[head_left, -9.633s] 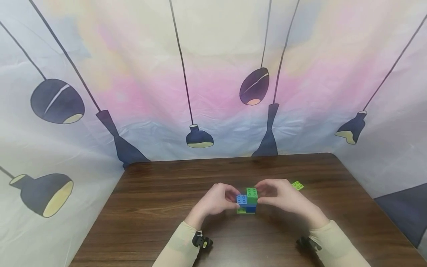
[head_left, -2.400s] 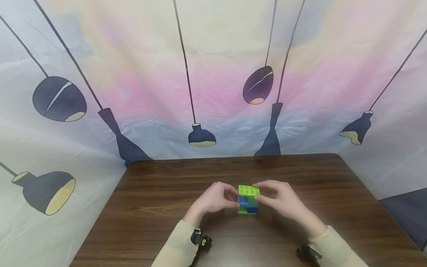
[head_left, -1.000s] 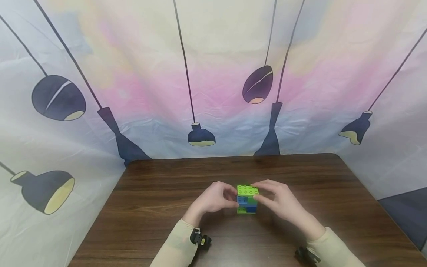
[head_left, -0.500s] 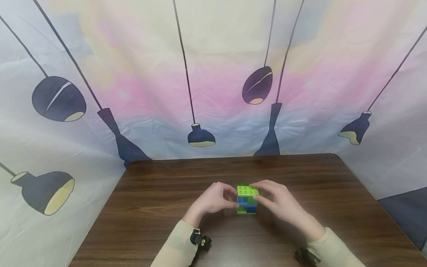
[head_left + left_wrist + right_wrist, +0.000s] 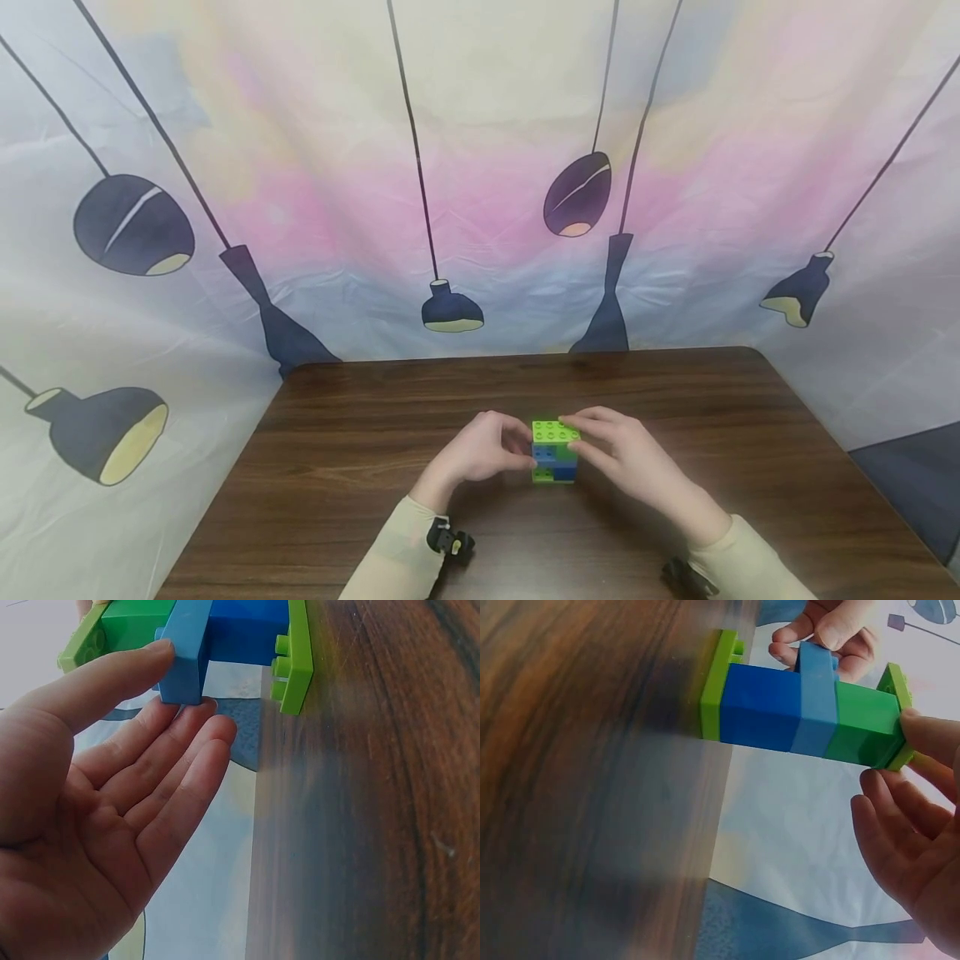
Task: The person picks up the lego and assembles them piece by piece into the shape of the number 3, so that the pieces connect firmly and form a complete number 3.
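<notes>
A small tower of toy building bricks stands on the table in front of me. A lime plate point(image 5: 714, 697) forms its base, bearing a dark blue brick point(image 5: 761, 705). Above that come a lighter blue brick point(image 5: 817, 705), which juts out to the left, and a green brick point(image 5: 866, 724). Another lime plate point(image 5: 551, 432) lies on top. My left hand point(image 5: 483, 448) pinches the jutting end of the lighter blue brick between thumb and fingers. With thumb and fingers, my right hand point(image 5: 633, 458) grips the right end of the top plate.
The brown wood-grain table point(image 5: 360, 442) reaches back to a fabric backdrop point(image 5: 495, 208) printed with hanging lamps. Small black wrist cameras, such as the left one point(image 5: 450, 542), sit below both hands.
Earlier a lime plate lay on the table behind my right hand; that spot now shows bare wood, and a lime plate tops the tower. Lately my right fingers have shifted slightly left.
</notes>
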`<state>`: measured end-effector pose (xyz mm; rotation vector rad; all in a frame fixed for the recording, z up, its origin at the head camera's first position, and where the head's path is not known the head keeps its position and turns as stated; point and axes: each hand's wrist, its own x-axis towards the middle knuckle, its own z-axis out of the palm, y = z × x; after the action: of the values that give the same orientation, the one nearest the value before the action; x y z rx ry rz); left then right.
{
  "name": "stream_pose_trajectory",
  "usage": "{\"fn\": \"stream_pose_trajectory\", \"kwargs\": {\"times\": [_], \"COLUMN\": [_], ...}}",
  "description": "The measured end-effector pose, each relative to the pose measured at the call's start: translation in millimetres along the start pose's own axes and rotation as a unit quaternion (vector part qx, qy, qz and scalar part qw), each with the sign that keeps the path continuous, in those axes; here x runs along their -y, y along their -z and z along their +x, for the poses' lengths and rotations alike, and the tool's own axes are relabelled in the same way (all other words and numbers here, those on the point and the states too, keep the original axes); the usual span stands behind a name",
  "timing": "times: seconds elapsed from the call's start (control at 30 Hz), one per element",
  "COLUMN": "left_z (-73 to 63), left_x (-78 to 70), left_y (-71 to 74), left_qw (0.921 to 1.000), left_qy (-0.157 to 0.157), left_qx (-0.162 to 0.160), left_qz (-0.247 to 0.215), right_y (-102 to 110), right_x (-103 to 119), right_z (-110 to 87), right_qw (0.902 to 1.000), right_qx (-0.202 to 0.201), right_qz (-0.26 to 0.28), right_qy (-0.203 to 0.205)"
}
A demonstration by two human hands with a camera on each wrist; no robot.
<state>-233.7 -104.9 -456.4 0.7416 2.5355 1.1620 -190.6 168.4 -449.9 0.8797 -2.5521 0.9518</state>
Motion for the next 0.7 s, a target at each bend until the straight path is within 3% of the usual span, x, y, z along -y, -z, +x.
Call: {"fn": "stream_pose_trajectory", "kwargs": {"times": [0.7], "left_z": [-0.8], "left_x": [-0.2], "left_y": [-0.4], "left_qw": [1.0], "left_qy": [-0.001], "left_qx": [-0.002], "left_qz": [-0.002], "right_y": [-3.2], "right_x": [-5.2], "right_z": [-0.3], "right_qw": [0.9983], "right_qx": [-0.012], "right_qz": [0.047], "right_qy": [-0.032]}}
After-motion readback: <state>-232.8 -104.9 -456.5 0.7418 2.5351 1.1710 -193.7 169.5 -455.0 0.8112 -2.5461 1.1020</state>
